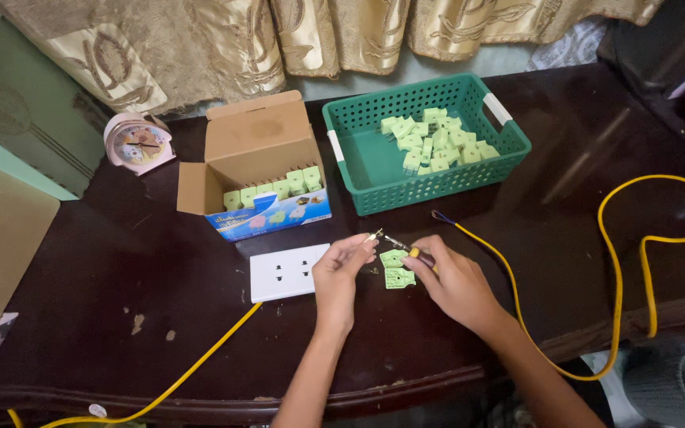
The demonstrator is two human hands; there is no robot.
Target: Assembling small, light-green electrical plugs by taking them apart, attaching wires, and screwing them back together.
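My left hand [341, 272] pinches a small metal screw or pin between thumb and fingers, just above the dark table. My right hand [452, 279] grips a small yellow-handled screwdriver [403, 244], its tip pointing left toward that metal piece. Under my hands lie two halves of a pale green plug [396, 268]. A white socket plate [287, 272] with a yellow cable sits just left of my left hand.
An open cardboard box [257, 166] holds a row of green plugs. A green plastic basket [366, 158] holds several more plugs. A pink alarm clock [138, 143] stands at the back left. A yellow wire [632, 254] loops across the right side of the table.
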